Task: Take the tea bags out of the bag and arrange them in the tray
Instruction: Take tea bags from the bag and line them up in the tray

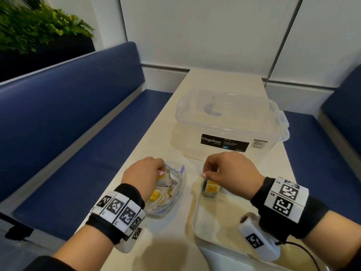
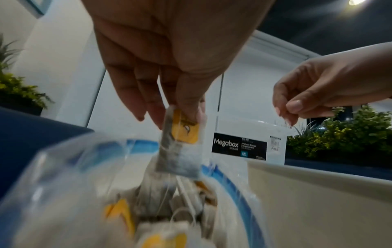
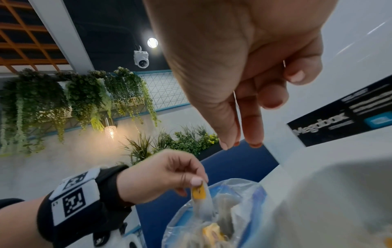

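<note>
Left hand (image 2: 169,50) pinches a tea bag (image 2: 180,144) clear of the zip bag (image 1: 175,194); right hand (image 1: 230,173), thumb and forefinger nearly closed, hovers over the tray (image 1: 214,227) stack.

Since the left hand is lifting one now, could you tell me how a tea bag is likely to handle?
Probably very light: the left hand lifts the tea bag by a pinch alone. Likely floppy, since it hangs limp from the fingers. Its thin string may snag on others in the bag.
</note>
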The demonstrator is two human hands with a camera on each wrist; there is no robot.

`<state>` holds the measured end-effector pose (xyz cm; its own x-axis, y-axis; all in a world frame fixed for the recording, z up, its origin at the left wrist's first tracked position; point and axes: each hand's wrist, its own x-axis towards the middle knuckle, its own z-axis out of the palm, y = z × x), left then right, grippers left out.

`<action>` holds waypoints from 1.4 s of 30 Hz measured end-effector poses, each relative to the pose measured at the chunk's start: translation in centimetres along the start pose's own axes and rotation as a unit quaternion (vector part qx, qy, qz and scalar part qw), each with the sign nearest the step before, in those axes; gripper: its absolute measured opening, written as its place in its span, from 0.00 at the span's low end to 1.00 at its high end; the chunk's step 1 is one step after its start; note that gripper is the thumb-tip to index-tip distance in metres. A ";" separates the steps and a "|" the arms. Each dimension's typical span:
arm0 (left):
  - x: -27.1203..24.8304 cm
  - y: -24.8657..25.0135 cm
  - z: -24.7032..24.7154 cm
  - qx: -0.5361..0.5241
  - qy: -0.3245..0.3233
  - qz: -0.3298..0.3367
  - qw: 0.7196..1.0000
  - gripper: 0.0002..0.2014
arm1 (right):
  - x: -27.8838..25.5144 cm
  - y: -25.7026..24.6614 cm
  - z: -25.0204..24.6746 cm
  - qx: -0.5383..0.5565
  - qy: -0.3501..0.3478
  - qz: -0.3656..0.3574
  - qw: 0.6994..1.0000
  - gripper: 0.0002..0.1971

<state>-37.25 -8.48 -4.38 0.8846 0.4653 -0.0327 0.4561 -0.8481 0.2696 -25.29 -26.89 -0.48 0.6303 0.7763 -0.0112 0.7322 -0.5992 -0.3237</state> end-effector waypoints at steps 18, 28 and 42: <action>-2.7 3.9 -4.5 -0.306 0.126 0.066 0.941 0.19 | 1.3 -3.2 1.6 0.359 0.046 -0.023 0.932 0.13; -2.4 3.6 -3.6 -0.333 0.117 0.055 0.934 0.13 | 0.9 -3.4 -0.4 0.218 0.066 -0.059 0.972 0.04; -4.2 2.0 1.4 -0.296 0.024 0.067 0.953 0.13 | 1.3 2.3 -0.5 -0.042 -0.081 0.053 0.994 0.04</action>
<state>-39.90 -12.47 -5.02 0.9189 0.3860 0.0807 0.1920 -0.6166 0.7635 -22.71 -27.35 -0.79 0.6607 0.7245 -0.1963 0.6868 -0.6890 -0.2317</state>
